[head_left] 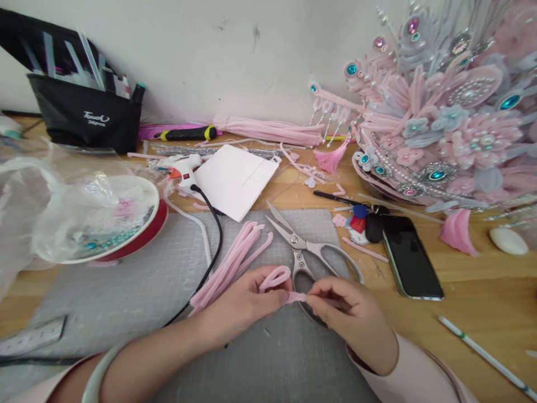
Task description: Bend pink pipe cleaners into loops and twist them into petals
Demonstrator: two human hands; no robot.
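Mat (pixel 126 299) under pipe-cleaners (pixel 230 263), wall (pixel 272 73) behind

Two hands (pixel 251 299) (pixel 356 313); one pink loop (pixel 277 274); two pink bundles (pixel 235 254) (pixel 268 131); one pair of scissors (pixel 296 242); one phone (pixel 411 257); one glue gun (pixel 184 169); one red-sided bowl (pixel 147 238); one black pouch (pixel 90 115); two pink tassels (pixel 331 159) (pixel 459 232).

I've got a mat (pixel 138 305) on the worktop (pixel 465 316), strip bundle (pixel 232 260) on it, scissors (pixel 297 242) right of the bundle. Bowl (pixel 157 228) at left, beads (pixel 109 239) in it, I think; plastic (pixel 23 215) obscures that. Glue gun (pixel 185 169) behind the mat, paper (pixel 236 183) right of it, pouch (pixel 89 106) far back left. Phone (pixel 413 257) right of mat, headdress (pixel 457 131) behind phone.
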